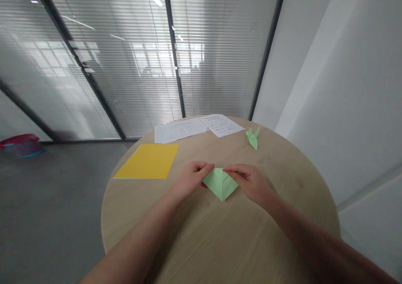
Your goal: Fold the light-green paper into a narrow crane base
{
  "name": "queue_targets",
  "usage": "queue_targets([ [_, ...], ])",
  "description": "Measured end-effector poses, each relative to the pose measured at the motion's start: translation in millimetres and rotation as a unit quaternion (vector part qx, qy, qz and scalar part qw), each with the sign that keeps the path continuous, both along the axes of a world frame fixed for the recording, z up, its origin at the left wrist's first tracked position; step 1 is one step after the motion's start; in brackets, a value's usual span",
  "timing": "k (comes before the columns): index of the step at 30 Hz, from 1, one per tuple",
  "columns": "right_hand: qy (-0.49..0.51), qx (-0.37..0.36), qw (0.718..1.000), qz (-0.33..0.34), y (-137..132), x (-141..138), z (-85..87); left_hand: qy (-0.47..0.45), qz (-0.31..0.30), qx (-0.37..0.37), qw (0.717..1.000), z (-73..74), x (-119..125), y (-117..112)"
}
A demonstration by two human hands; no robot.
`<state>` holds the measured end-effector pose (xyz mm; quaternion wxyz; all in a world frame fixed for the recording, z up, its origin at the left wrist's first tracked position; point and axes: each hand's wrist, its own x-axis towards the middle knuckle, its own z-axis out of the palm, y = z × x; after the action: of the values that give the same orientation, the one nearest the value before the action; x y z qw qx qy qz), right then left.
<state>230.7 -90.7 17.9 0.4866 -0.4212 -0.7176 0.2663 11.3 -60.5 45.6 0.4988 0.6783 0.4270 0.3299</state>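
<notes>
Green folded paper sits mid-way across the round table, well inside its rim. I see the left hand pinching its left corner, the right hand its top edge; I'd anchor left and crease gently.

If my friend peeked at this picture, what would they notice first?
Probably the bright yellow four-sided paper, lying on the left of the round light-wood table. Next, the folded pale green paper held by the bare left hand and right hand, near the middle. Farther back, right, sits a small folded green paper figure.
</notes>
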Motion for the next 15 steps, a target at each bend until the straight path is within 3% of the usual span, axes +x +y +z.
queue_targets([
  [9, -0.040, 0.026, 0.999, -0.008, 1.3, 0.3, -0.2, 0.024, -0.031, 0.001, 0.999, 2.6, -4.1, 2.4],
  [15, -0.010, -0.033, 0.999, -0.025, 4.1, -2.1, -4.8, 0.051, -0.032, 0.031, 0.998, 5.8, -7.0, 3.3],
])
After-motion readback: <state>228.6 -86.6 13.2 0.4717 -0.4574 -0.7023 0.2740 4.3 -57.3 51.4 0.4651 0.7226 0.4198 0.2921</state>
